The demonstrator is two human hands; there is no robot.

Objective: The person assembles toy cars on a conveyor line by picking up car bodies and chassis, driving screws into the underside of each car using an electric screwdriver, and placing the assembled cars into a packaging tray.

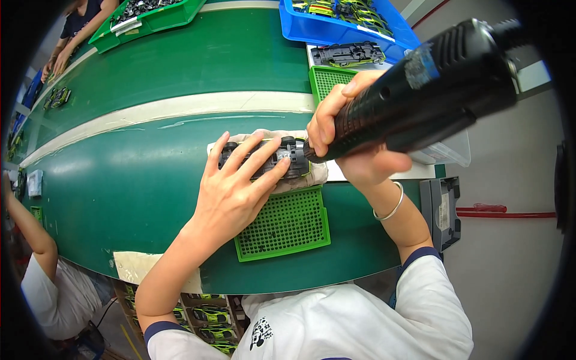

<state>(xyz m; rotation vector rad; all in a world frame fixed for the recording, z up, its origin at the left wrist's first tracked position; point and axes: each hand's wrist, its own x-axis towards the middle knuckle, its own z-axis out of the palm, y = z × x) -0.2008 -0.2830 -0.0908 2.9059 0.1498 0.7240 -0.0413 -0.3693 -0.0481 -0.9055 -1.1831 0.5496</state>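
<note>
A toy car (291, 165) lies wheels up on a pale cloth pad (318, 174), its dark underside showing between my fingers. My left hand (235, 180) holds it down, fingers spread across the chassis; the thumb is hidden. Wrapped in my right hand (354, 138) is a large black power screwdriver (414, 90), tilted with its nose down at the car's right end. The screwdriver's tip is hidden, so contact with a screw cannot be told. Just below the pad sits a green perforated tray (283, 225) with small dark screws in some holes.
A blue bin (336, 33) of yellow-green car parts, another car chassis (348, 54) and a second green tray (327, 80) stand far right. A green bin (144, 27) of dark parts is far left. A grey box (440, 213) sits right. Other people work left.
</note>
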